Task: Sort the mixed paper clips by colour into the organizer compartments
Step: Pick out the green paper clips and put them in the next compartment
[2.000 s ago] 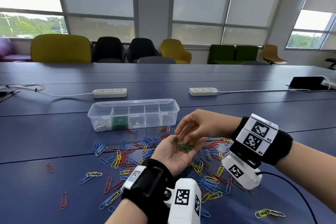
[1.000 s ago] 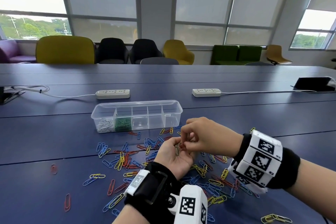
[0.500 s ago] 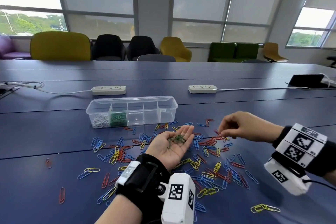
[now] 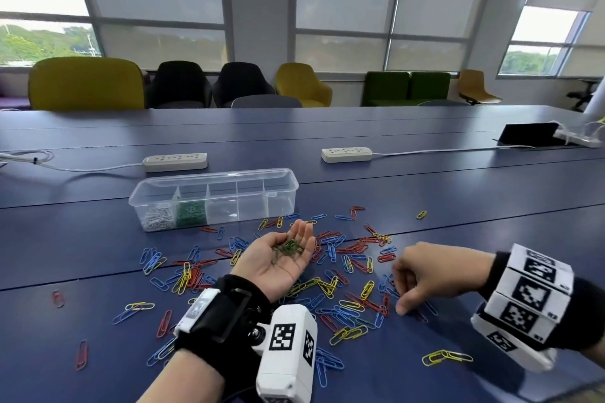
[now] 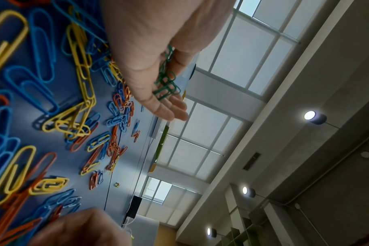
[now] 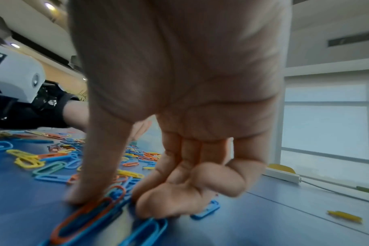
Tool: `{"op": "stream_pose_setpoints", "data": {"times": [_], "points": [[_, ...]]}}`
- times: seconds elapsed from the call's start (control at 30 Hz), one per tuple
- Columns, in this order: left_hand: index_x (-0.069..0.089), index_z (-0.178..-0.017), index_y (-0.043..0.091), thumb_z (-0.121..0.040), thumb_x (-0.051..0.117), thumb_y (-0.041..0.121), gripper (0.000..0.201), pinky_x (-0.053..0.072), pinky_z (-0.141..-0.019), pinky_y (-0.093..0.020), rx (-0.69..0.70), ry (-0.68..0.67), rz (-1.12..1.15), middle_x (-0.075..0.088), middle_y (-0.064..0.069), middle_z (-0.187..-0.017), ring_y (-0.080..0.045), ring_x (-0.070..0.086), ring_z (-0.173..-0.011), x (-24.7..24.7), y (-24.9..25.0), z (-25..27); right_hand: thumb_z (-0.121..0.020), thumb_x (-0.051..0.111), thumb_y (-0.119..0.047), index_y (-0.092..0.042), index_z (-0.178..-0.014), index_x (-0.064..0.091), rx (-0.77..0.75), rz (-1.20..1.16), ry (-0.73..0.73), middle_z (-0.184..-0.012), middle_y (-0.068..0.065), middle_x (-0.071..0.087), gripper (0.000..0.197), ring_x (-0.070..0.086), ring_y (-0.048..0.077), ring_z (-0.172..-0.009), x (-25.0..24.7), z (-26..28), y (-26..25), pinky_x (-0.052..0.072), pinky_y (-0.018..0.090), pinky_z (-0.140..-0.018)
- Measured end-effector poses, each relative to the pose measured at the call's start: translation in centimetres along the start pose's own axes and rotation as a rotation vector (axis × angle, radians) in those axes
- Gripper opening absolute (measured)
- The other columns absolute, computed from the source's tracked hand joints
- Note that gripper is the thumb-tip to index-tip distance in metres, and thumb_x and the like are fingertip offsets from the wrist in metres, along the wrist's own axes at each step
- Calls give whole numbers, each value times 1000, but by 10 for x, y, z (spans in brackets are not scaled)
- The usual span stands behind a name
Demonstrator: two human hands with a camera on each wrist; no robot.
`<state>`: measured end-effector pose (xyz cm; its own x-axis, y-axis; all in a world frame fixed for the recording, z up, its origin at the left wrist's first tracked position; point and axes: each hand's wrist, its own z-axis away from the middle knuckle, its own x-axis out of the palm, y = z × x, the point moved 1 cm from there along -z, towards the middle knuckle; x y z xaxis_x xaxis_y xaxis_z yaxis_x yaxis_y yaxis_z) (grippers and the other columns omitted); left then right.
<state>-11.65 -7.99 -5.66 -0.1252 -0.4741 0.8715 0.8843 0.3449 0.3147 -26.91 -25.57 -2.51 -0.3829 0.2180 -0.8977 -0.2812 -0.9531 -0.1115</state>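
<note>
The left hand [image 4: 278, 260] lies palm up with fingers straight, cradling a small heap of dark green wire paper clips [image 4: 289, 247] in the hollow of the palm; it matches its pose of half a second ago. The right hand [image 4: 422, 276] has changed: from a position beyond and to the right of the cupped palm it has dropped nearer the person, down onto the scattered red, blue and yellow paper clips [image 4: 330, 268] on the dark blue table [image 4: 425, 193]; thumb and curled fingers press the surface, but whether they have closed on a clip I cannot tell.

Judgement: green collection goes on; the handful has not gone to the clear plastic five-compartment organizer box [image 4: 214, 198], which stands well beyond the left fingertips, its second compartment from the left already holding green clips and the leftmost white ones; the other three look empty.

The right wrist view shows what the head view hides: the thumb tip sits against an orange-red clip lying over blue ones, the fingers curled down beside it; no green clip is plainly seen under the hand; motion blur obscures the contact. The left wrist view confirms the green clips rest loose on the straight fingers, unclamped; the head view alone shows the organizer's contents.
</note>
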Motion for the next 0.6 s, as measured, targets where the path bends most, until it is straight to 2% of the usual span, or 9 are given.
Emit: {"op": "stream_pose_setpoints", "data": {"times": [0.1, 0.2, 0.33, 0.4, 0.47, 0.53, 0.6], "points": [[61, -84, -3, -97, 30, 8, 35, 57, -59, -37, 5, 3, -7, 67, -15, -69, -25, 69, -57, -1, 0, -1, -68, 78, -43, -31, -77, 51, -45, -65, 73, -73, -13, 56, 31, 52, 3, -68, -2, 0, 3, 45, 26, -69], [61, -85, -2, -96, 31, 8, 34, 57, -60, -38, 0, 3, -10, 67, -14, -71, -24, 69, -58, -2, 1, -1, -68, 79, -39, -33, -81, 51, -116, -69, 109, -80, -12, 52, 31, 48, 5, -73, -2, 2, 0, 42, 25, -69], [61, -85, -2, -97, 30, 9, 35, 56, -62, -41, -2, -4, -10, 67, -14, -71, -25, 69, -58, -3, 2, -2, -76, 74, -33, -28, -81, 59, -111, -39, 124, -79, -10, 62, 17, 52, 0, -65, 2, -3, -2, 39, 10, -59], [61, -83, -2, -97, 30, 9, 35, 56, -63, -42, -1, -9, -12, 67, -14, -71, -25, 69, -59, -3, 3, -1, -81, 70, -29, -26, -81, 61, -103, -18, 148, -78, -10, 63, 9, 53, -1, -63, 3, -5, -1, 38, 7, -58], [61, -82, -2, -96, 30, 8, 36, 56, -63, -43, 4, -12, -10, 67, -14, -71, -26, 69, -59, -3, 4, -1, -84, 63, -27, -25, -81, 61, -102, 41, 179, -76, -11, 61, 4, 52, 1, -64, 4, -6, -1, 39, 9, -61], [61, -82, -2, -96, 30, 8, 36, 55, -66, -43, 7, -13, -8, 67, -14, -72, -27, 70, -60, -3, 4, -1, -85, 59, -26, -27, -77, 58, -94, 102, 202, -73, -13, 56, 8, 50, 3, -68, 5, -7, -1, 43, 17, -68], [61, -83, -3, -96, 30, 7, 35, 54, -78, -45, 16, -17, -7, 67, -15, -74, -30, 70, -62, -2, 5, -1, -85, 60, -26, -30, -70, 51, -103, 77, 220, -70, -14, 54, 18, 50, 2, -67, 3, -7, 1, 44, 21, -71]]}}
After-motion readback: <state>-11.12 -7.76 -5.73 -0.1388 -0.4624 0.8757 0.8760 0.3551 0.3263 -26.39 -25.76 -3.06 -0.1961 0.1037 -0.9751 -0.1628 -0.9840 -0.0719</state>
